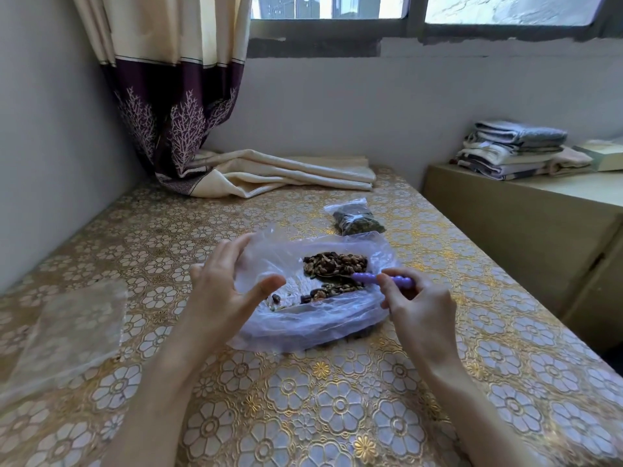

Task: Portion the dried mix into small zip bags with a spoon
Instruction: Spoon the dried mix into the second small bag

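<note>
Spoon [365, 277] in pinch of right hand [416, 308]

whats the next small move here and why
Probably push the spoon deeper under the dried mix and lift out a load. The right hand grips its purple handle, its bowl lies at the heap's edge, and the left hand props open the rim of the big bag.

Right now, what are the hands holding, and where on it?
The right hand pinches the spoon by its handle; the left hand props the bag open at its left rim with straight fingers.
</note>
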`<action>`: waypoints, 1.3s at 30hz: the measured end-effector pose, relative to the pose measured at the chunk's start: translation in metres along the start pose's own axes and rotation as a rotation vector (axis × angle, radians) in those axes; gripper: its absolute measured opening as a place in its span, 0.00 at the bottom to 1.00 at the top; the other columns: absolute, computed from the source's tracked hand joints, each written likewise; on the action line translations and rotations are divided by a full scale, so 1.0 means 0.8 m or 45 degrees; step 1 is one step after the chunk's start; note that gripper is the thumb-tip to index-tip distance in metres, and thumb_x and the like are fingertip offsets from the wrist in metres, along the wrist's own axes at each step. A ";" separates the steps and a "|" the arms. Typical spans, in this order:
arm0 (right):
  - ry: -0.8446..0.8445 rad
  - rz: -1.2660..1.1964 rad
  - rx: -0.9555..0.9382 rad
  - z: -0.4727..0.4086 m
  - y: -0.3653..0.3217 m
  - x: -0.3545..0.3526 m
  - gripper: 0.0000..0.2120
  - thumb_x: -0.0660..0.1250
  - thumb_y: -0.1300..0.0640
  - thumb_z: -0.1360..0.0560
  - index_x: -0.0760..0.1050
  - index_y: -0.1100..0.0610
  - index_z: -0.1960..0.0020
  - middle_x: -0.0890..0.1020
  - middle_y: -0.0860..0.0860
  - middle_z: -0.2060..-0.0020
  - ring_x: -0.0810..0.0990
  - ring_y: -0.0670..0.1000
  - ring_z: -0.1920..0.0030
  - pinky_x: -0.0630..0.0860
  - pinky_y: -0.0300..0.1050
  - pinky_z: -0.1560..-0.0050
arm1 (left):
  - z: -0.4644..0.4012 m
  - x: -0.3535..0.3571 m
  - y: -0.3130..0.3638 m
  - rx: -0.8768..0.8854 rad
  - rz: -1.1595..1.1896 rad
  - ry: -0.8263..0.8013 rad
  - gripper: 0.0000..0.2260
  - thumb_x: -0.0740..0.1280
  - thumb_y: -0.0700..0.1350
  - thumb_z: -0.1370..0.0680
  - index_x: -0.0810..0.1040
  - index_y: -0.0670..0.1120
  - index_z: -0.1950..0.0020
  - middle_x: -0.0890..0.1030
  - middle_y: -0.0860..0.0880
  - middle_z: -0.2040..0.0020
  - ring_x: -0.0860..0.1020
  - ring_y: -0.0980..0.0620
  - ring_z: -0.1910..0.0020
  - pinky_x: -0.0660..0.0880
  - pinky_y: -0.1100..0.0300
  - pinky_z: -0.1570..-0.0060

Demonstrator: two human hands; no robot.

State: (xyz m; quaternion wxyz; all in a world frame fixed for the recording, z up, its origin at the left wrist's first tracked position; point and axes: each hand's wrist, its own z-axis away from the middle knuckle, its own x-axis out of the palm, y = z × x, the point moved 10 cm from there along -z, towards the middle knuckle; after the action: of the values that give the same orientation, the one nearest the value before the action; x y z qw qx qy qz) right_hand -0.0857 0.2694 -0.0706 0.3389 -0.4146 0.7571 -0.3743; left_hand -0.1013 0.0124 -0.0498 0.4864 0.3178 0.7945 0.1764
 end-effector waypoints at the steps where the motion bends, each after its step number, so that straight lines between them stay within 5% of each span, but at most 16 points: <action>1: -0.006 -0.035 0.022 0.000 0.002 0.001 0.12 0.69 0.59 0.27 0.75 0.43 0.62 0.81 0.40 0.73 0.78 0.46 0.73 0.74 0.39 0.74 | 0.000 -0.002 0.001 -0.003 0.009 0.022 0.48 0.53 0.80 0.42 0.65 0.51 0.31 0.72 0.56 0.47 0.71 0.53 0.51 0.70 0.42 0.44; 7: -0.030 -0.220 0.164 -0.002 0.023 0.007 0.09 0.69 0.61 0.26 0.77 0.47 0.59 0.82 0.49 0.71 0.81 0.47 0.71 0.78 0.36 0.68 | 0.001 -0.020 -0.003 -0.056 0.067 0.184 0.36 0.59 0.78 0.44 0.66 0.58 0.43 0.72 0.61 0.53 0.73 0.52 0.53 0.70 0.40 0.45; 12: -0.042 -0.346 0.223 -0.006 0.026 0.007 0.04 0.68 0.60 0.26 0.78 0.51 0.56 0.82 0.53 0.70 0.82 0.50 0.70 0.79 0.39 0.66 | 0.001 -0.016 -0.010 -0.109 -0.008 0.149 0.40 0.61 0.73 0.43 0.69 0.53 0.37 0.65 0.66 0.54 0.67 0.55 0.50 0.65 0.44 0.39; 18: -0.104 -0.423 0.144 -0.017 -0.008 0.008 0.03 0.68 0.61 0.26 0.79 0.55 0.55 0.83 0.52 0.70 0.82 0.49 0.69 0.79 0.38 0.66 | 0.001 -0.016 -0.018 -0.118 -0.126 0.169 0.44 0.58 0.75 0.43 0.68 0.52 0.33 0.68 0.58 0.49 0.60 0.61 0.50 0.54 0.59 0.52; 23: -0.232 -0.505 0.057 -0.020 -0.049 0.017 0.03 0.68 0.63 0.27 0.79 0.57 0.54 0.83 0.52 0.70 0.81 0.48 0.70 0.77 0.35 0.67 | 0.001 -0.013 -0.028 -0.193 -0.097 0.154 0.44 0.61 0.75 0.42 0.67 0.52 0.32 0.65 0.60 0.50 0.61 0.59 0.48 0.51 0.63 0.52; 26: -0.343 -0.525 0.025 -0.020 -0.067 0.030 0.04 0.68 0.64 0.27 0.79 0.57 0.55 0.83 0.51 0.70 0.81 0.48 0.70 0.78 0.37 0.67 | 0.002 -0.012 -0.032 -0.238 -0.017 0.151 0.48 0.58 0.77 0.46 0.67 0.52 0.32 0.63 0.64 0.54 0.61 0.60 0.48 0.60 0.55 0.44; 29: -0.457 -0.498 -0.031 -0.016 -0.084 0.045 0.05 0.68 0.65 0.27 0.79 0.57 0.55 0.82 0.53 0.70 0.81 0.49 0.69 0.78 0.37 0.67 | 0.001 -0.009 -0.034 -0.284 0.053 0.121 0.53 0.56 0.81 0.50 0.66 0.51 0.32 0.67 0.57 0.49 0.67 0.52 0.43 0.65 0.45 0.38; 39: -0.657 -0.418 -0.246 -0.020 -0.120 0.061 0.08 0.67 0.68 0.28 0.79 0.56 0.53 0.80 0.49 0.68 0.79 0.45 0.69 0.77 0.37 0.66 | 0.003 -0.025 -0.026 -0.236 0.290 0.222 0.52 0.61 0.79 0.49 0.67 0.50 0.32 0.74 0.50 0.38 0.71 0.48 0.38 0.65 0.43 0.35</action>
State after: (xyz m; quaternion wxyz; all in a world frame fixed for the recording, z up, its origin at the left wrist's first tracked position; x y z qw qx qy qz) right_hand -0.0838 0.1946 0.0086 0.4140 -0.6427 0.6011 -0.2329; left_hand -0.0999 -0.0166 -0.0500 0.4198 0.3431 0.7728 0.3299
